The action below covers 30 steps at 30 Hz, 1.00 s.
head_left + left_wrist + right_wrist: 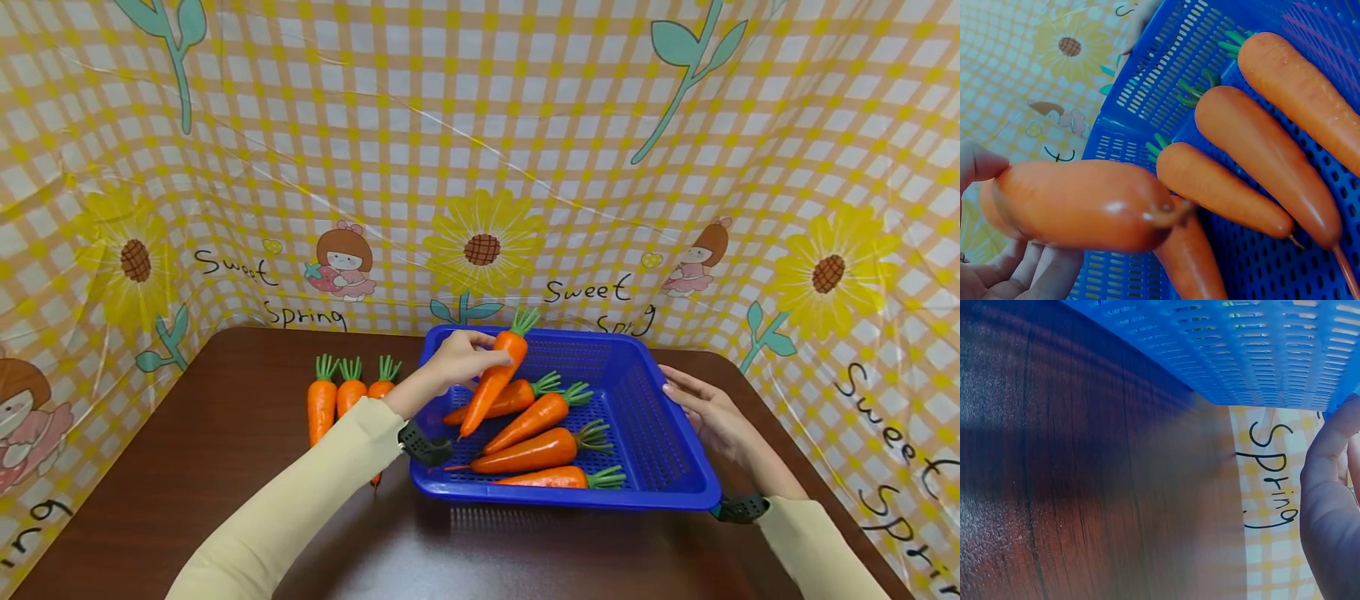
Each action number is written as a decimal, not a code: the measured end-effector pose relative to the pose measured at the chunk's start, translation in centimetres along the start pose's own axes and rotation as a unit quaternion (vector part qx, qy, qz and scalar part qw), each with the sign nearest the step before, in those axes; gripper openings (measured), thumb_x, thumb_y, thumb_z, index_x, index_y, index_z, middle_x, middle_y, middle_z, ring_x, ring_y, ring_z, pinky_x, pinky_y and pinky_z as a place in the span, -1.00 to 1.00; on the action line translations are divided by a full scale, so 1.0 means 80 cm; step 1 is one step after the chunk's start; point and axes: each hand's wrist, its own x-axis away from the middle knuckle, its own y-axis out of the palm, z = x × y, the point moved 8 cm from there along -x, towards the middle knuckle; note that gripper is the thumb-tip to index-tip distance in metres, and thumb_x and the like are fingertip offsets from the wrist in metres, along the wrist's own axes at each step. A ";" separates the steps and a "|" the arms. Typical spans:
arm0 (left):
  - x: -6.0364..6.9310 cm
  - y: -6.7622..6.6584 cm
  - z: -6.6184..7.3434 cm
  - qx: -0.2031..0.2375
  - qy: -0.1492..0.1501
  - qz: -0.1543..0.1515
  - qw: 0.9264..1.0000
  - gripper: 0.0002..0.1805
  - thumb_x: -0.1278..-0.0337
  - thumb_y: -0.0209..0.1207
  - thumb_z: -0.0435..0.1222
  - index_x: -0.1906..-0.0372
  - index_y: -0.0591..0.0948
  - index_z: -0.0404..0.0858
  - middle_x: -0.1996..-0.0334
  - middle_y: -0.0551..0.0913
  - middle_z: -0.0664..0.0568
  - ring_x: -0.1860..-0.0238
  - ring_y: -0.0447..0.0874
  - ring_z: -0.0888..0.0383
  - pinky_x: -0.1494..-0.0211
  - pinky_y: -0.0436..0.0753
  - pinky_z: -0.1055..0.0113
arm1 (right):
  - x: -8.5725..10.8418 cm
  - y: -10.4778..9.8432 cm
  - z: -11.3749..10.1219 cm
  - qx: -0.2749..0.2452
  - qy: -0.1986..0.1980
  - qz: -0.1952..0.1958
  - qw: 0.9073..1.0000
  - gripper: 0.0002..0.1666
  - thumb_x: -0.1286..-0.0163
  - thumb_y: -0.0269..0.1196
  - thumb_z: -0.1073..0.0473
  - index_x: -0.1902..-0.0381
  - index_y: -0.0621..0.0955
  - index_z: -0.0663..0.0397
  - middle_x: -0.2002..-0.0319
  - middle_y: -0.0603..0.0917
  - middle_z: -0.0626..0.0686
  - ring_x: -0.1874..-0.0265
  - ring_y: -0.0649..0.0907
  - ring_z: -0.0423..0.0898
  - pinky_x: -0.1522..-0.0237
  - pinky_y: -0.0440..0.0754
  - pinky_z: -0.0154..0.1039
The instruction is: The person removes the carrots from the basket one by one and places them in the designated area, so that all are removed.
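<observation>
My left hand (467, 358) grips an orange carrot (492, 379) near its green top, thumb on one side and fingers on the other. The carrot is tilted, its thin tip pointing down over a blue perforated basket (675, 433). Inside the basket several carrots (528, 450) lie roughly side by side, tops toward the right. In the left wrist view the held carrot (1085, 203) points its root end toward the basket's middle. At the basket's right rim, my right hand (708, 412) holds the edge; the right wrist view shows that hand (1335, 500) beside the outer wall.
Three more carrots (322, 404) lie on the dark brown table (187, 467) left of the basket, partly hidden by the left forearm. A checked, flower-printed cloth (480, 125) rises behind the table and along both sides.
</observation>
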 end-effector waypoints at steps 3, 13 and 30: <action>0.004 -0.007 0.000 0.006 0.007 0.016 1.000 -0.37 -0.05 0.30 -0.13 -0.25 0.47 -0.27 0.11 0.69 -0.12 0.32 0.71 0.13 0.26 0.75 0.19 | 0.000 0.000 0.000 0.000 0.001 0.001 1.000 -0.59 -0.52 -0.03 0.28 -0.12 0.59 -0.28 0.09 0.72 -0.17 0.19 0.72 -0.22 0.23 0.71 -0.32; 0.018 -0.019 -0.003 0.034 0.021 0.051 0.998 -0.40 -0.09 0.27 -0.16 -0.24 0.47 -0.29 0.06 0.69 -0.17 0.28 0.74 0.09 0.30 0.75 0.17 | 0.003 -0.004 0.004 0.022 0.016 0.008 1.000 -0.60 -0.53 -0.03 0.22 -0.14 0.55 -0.35 0.07 0.72 -0.22 0.20 0.74 -0.21 0.25 0.73 -0.29; 0.038 -0.051 -0.013 0.047 0.022 0.122 0.991 -0.36 -0.06 0.30 -0.10 -0.27 0.46 -0.23 -0.02 0.65 -0.16 0.27 0.73 0.08 0.35 0.74 0.22 | 0.000 -0.004 0.003 0.023 0.009 0.019 1.000 -0.61 -0.52 0.00 0.23 -0.11 0.58 -0.34 0.10 0.73 -0.20 0.20 0.73 -0.24 0.23 0.71 -0.32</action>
